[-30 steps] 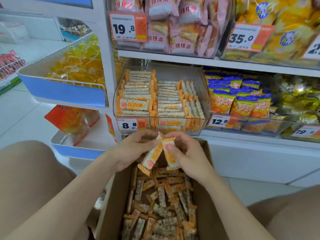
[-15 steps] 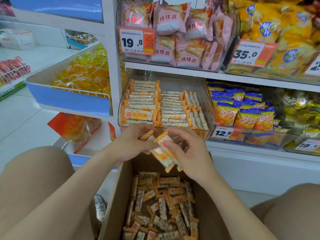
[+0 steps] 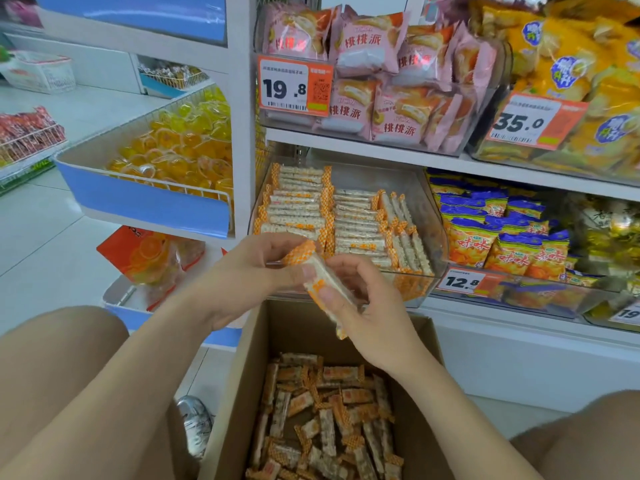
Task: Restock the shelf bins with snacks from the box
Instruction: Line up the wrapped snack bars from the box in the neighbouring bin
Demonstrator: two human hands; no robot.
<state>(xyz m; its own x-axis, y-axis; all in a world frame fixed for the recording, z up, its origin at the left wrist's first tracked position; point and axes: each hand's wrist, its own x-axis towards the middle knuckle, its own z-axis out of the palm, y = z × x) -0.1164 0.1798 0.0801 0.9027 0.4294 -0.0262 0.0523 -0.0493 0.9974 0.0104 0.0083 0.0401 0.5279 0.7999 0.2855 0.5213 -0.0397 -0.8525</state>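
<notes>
Both hands hold a small bundle of orange-and-white wrapped snack bars [image 3: 323,280] above the open cardboard box [image 3: 239,420]. My left hand [image 3: 249,271] pinches the bundle's upper orange end. My right hand [image 3: 367,303] grips its lower part, thumb across the front. Several loose bars [image 3: 325,420] lie in the box bottom. Just behind the hands stands the clear shelf bin [image 3: 429,220], with stacked rows of the same bars [image 3: 311,209] filling its left and middle.
The bin's right rear part shows bare plastic. Beside it, blue-and-orange snack bags [image 3: 498,230] fill another bin. Pink pastry packs [image 3: 367,77] sit on the shelf above. A blue-fronted tray of yellow jelly cups [image 3: 180,147] juts out at left. My knees flank the box.
Both hands have lifted the bars up from the box toward the bin front and turned them together into one bundle. The view has tilted, so shelves appear lower.
</notes>
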